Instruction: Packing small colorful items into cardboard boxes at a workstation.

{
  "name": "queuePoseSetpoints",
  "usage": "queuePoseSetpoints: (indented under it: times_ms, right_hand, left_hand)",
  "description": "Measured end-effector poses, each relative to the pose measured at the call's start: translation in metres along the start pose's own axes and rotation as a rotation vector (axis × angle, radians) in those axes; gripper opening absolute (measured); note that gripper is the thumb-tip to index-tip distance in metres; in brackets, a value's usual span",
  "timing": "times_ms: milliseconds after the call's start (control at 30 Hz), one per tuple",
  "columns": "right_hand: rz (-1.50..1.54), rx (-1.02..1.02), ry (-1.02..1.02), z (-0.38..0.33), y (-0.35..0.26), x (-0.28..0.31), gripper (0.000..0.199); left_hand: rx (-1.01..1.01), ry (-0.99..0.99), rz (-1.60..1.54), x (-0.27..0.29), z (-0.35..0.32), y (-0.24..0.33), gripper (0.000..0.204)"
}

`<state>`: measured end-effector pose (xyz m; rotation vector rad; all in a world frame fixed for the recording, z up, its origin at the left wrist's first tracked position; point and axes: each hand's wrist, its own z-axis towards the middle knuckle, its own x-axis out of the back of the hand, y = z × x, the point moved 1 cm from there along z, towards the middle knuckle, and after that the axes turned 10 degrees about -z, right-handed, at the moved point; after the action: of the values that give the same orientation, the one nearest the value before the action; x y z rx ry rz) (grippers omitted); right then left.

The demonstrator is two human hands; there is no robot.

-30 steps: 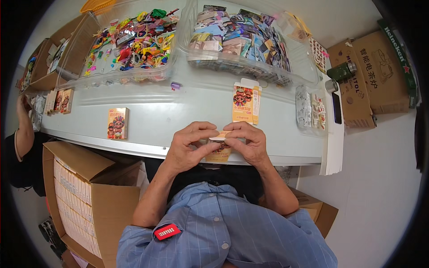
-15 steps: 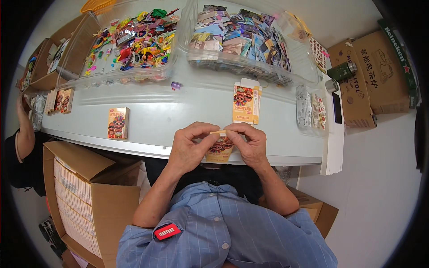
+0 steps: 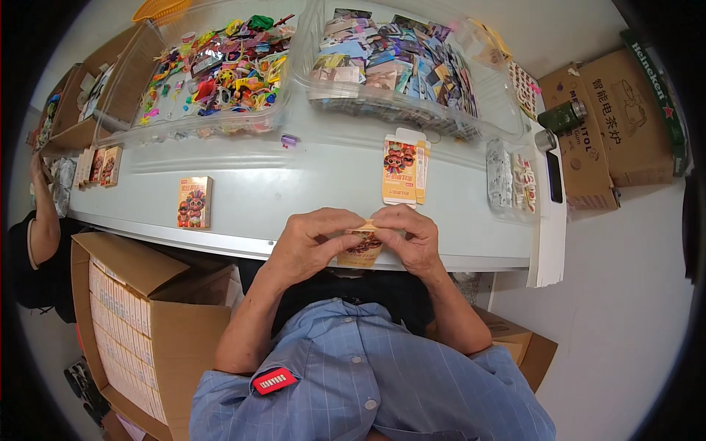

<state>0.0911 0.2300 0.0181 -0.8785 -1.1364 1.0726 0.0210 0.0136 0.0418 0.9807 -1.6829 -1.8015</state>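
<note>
Looks like a small packing workshop: trinket bin [image 3: 198, 131] and card bin [image 3: 397, 99] far on table [image 3: 294, 180]; near left, carton [image 3: 190, 353] packed with matching boxes [image 3: 121, 334]; co-worker's arm [image 3: 47, 217] far left.

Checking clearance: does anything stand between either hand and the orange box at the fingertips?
Nothing visible does: the left hand and right hand both touch the orange box at its top. An open orange carton lies beyond them, on the table.
</note>
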Motion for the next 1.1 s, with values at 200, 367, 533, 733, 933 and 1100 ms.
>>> queuePoseSetpoints:
  times_ms: [200,367,533,733,933,1100]
  right_hand:
    - [-0.132,0.098,-0.042,0.0,-0.006,0.002,0.024]
    - [-0.258,-0.07,-0.08,0.004,-0.035,0.01,0.03]
    - [-0.221,-0.126,-0.199,0.004,-0.057,0.016,0.033]
    - [-0.499,0.37,-0.062,0.01,-0.064,0.007,0.039]
    - [-0.617,0.377,-0.268,0.027,-0.063,0.001,0.039]
    - [-0.511,0.377,0.06,0.109,-0.065,0.04,0.025]
  left_hand:
    - [-0.242,0.007,0.143,-0.002,-0.001,-0.013,0.019]
    - [-0.225,0.022,0.145,-0.001,-0.008,-0.012,0.018]
    - [-0.417,0.154,0.159,-0.007,-0.019,0.009,0.034]
    - [0.224,0.3,-0.13,0.017,-0.018,0.018,0.037]
    - [0.097,0.296,-0.449,0.028,-0.015,0.005,0.043]
    - [-0.097,0.355,0.134,0.047,-0.012,0.005,0.039]
